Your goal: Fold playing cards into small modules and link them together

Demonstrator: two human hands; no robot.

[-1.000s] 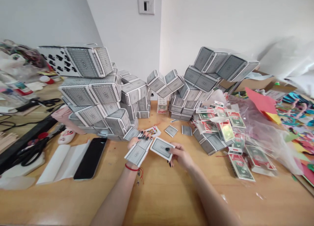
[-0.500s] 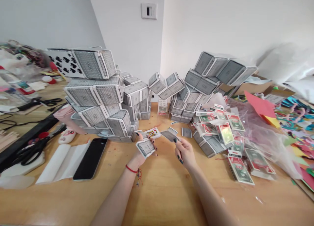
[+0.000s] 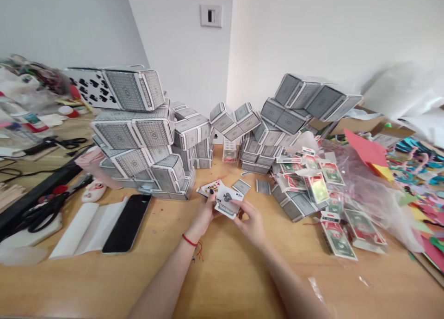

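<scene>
Both my hands meet over the wooden table (image 3: 222,272) around a small stack of playing cards (image 3: 227,201), its top card face up with a black spade. My left hand (image 3: 205,212), a red string at its wrist, grips the stack's left side. My right hand (image 3: 250,219) pinches the stack's right edge with its fingers closed. A face-up court card (image 3: 212,187) lies on the table just behind the stack. Two loose grey-backed cards (image 3: 242,186) lie a little farther back.
Grey card-built blocks (image 3: 138,134) stack high at the left and back, more at the centre right (image 3: 298,101). Card packs (image 3: 333,238) and plastic wrap spread to the right. A black phone (image 3: 127,223), white paper (image 3: 81,229) and scissors (image 3: 41,212) lie at the left.
My hands held cards apart one second ago, then the right hand lifted one card away. Now both hands have come together on one stack with a spade card face up.
</scene>
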